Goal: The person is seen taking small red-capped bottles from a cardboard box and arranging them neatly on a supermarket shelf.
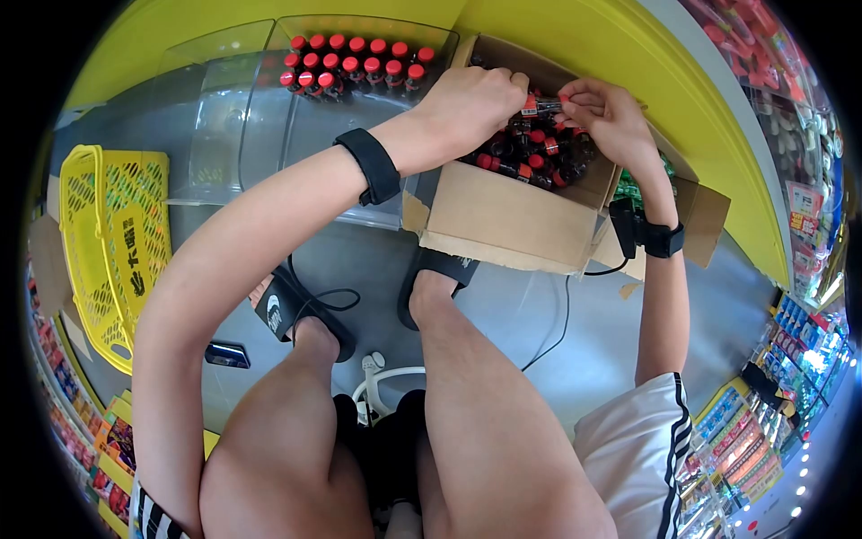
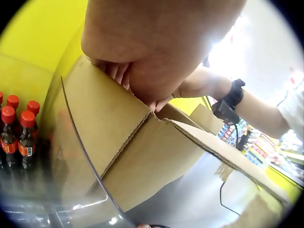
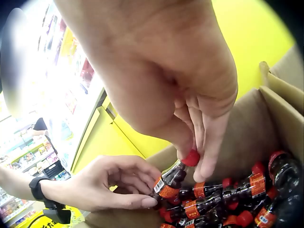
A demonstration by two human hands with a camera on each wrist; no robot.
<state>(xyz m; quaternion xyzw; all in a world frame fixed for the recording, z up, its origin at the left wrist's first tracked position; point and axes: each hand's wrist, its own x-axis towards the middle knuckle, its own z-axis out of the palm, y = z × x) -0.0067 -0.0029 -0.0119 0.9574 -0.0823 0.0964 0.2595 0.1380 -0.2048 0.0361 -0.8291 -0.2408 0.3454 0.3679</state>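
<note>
Red-capped bottle (image 3: 173,178): held tilted just above the open cardboard box (image 1: 512,220).

Noted left to right:
- yellow basket (image 1: 99,225) at the left edge of the floor (image 1: 503,332);
- clear bin (image 1: 224,117), with stocked bottles (image 1: 350,63) packed in rows at its far end only;
- left hand (image 1: 471,103) curled round the bottle's base;
- right hand (image 1: 606,112) pinching its cap;
- loose bottles (image 1: 530,153) heaped in the box below.

Judged early to middle: one batch set in the bin, most of the box's load left to move, much of the bin unfilled.
</note>
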